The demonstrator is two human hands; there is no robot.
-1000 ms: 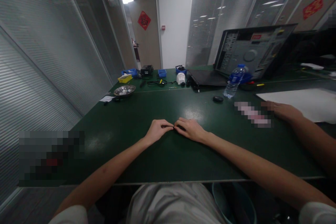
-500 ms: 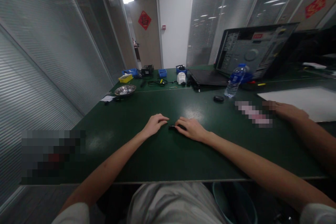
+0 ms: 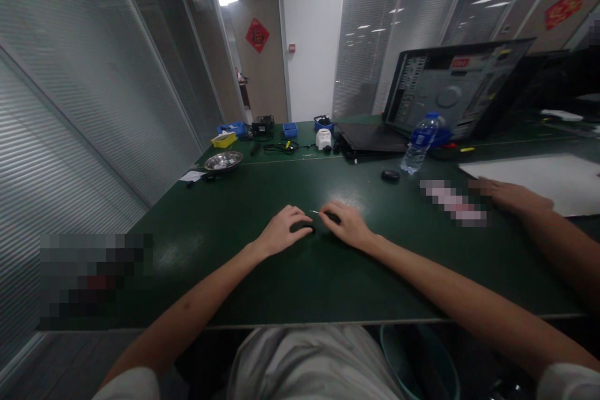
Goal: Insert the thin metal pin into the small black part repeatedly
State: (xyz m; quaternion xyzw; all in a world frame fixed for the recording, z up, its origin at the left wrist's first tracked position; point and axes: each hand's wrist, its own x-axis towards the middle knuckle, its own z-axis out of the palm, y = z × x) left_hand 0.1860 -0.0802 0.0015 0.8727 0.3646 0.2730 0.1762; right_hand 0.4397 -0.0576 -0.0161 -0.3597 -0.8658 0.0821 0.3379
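Note:
My right hand [image 3: 345,224] is closed around a slim black pen [image 3: 332,217], low over the green table. A thin, light-coloured tip sticks out of the pen towards my left hand. Facing it, my left hand [image 3: 282,231] has its thumb and fingers curled around a small black piece [image 3: 308,227], which looks like the pen's cap. A narrow gap separates the two hands. Dark table shows through behind the left fingers, so the outline of that piece is hard to make out.
A co-worker's hand [image 3: 515,197] rests by a white sheet [image 3: 557,181] on the right. Beyond my hands stand a water bottle [image 3: 419,147], a black mouse-like object [image 3: 390,175], a metal dish [image 3: 224,162], a white device [image 3: 324,139] and an opened computer case [image 3: 440,90].
My right hand has lifted slightly up and right, and the pen's thin tip now shows. My left hand has come rightward, its fingers now around the small black piece.

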